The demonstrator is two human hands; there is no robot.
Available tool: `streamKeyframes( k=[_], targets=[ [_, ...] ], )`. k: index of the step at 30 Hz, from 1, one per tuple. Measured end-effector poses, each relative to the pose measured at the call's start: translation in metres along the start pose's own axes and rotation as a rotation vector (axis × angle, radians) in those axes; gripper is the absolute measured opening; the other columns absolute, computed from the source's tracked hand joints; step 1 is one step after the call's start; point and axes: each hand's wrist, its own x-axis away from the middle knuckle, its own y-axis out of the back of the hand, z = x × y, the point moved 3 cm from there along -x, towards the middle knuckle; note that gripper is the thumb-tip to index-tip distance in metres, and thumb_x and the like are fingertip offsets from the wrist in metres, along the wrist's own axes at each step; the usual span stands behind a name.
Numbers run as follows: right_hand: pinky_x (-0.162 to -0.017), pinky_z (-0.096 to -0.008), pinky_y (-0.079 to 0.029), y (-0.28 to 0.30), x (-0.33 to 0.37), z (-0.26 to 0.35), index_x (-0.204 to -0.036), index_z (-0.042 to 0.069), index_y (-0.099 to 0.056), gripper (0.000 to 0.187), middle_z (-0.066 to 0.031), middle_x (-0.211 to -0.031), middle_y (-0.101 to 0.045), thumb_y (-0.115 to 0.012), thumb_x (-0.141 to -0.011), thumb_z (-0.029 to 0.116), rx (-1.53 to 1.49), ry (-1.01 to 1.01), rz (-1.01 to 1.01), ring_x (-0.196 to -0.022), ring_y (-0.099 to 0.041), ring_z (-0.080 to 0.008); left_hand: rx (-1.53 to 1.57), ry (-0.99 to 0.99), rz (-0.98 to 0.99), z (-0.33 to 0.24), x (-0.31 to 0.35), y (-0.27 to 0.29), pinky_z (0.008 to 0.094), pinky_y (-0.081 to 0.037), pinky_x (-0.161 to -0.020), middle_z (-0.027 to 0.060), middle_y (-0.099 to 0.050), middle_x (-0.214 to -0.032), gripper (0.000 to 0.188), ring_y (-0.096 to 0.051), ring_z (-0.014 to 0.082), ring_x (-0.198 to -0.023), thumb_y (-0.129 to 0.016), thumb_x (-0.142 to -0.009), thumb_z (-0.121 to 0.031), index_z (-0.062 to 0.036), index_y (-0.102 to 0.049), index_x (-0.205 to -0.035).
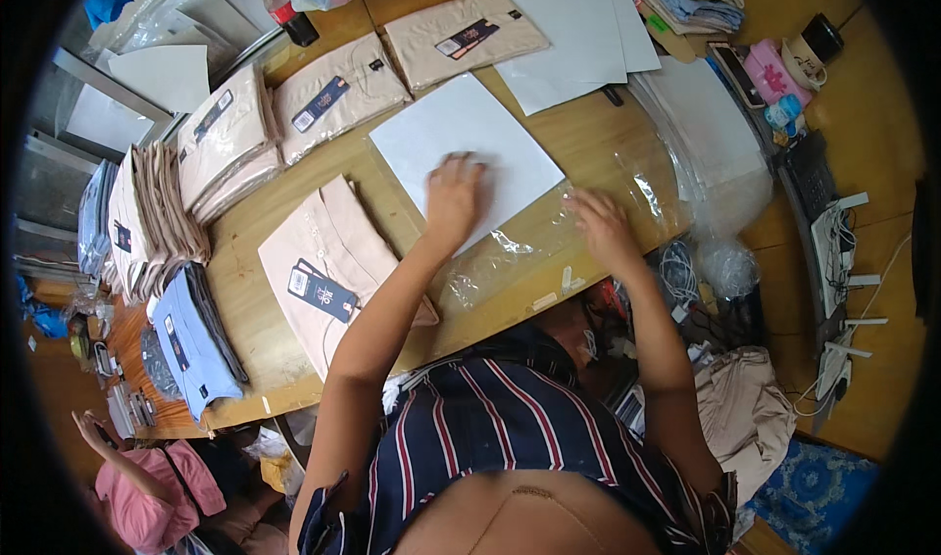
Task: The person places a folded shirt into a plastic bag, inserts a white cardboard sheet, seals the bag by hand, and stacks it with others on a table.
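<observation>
A white rectangular sheet (529, 168) lies at an angle on the wooden table, with a clear plastic bag (500, 251) around or beneath it; I cannot tell whether the sheet is inside. My left hand (456, 200) rests on the sheet, fingers bent and slightly blurred. At the bag's right edge, my right hand (602, 227) pinches the thin plastic near the sheet's corner. To the left of my left forearm, a folded pale pink shirt (304, 237) carries a dark hang tag (321, 290), its near part hidden by the arm.
Bagged folded shirts (338, 99) line the table's far side. Folded beige garments (157, 212) and blue shirts (191, 335) stand left. More white sheets (578, 36) and clear bags (701, 134) lie right. A bottle (284, 11) stands behind. Another person (147, 496) sits lower left.
</observation>
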Motion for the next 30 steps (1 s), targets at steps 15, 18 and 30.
streamKeyframes(
  k=[15,18,30],
  targets=[
    [-0.068,-0.0313,-0.042,-0.002,-0.035,-0.022,-0.077,0.000,-0.055,0.014,-0.0095,-0.079,-0.051,-0.059,-0.064,0.001,-0.324,0.108,0.082,-0.075,-0.051,-0.0235,-0.109,-0.320,0.452,-0.051,-0.003,-0.038,0.0641,-0.009,-0.093,0.0044,-0.012,-0.139,0.050,-0.006,0.0381,-0.126,-0.028,-0.079,-0.061,-0.0397,-0.035,-0.123],
    [-0.071,-0.0331,-0.040,-0.006,-0.035,-0.026,-0.075,-0.001,-0.055,0.012,-0.0098,-0.077,-0.052,-0.059,-0.063,0.001,-0.303,0.072,0.101,-0.080,-0.050,-0.0252,-0.126,-0.323,0.418,-0.049,-0.003,-0.043,0.0640,-0.008,-0.093,0.0031,-0.011,-0.140,0.048,-0.006,0.0379,-0.126,-0.025,-0.079,-0.061,-0.0420,-0.034,-0.123],
    [-0.072,-0.0343,-0.040,0.001,0.018,-0.005,-0.077,0.001,-0.053,0.011,-0.0107,-0.082,-0.050,-0.051,-0.066,0.004,0.081,0.333,-0.141,-0.081,-0.049,-0.0264,-0.127,-0.290,0.473,-0.055,-0.002,-0.039,0.0617,-0.005,-0.095,0.0026,-0.011,-0.140,0.050,-0.003,0.0367,-0.127,-0.019,-0.080,-0.062,-0.0434,-0.030,-0.125]
  ],
)
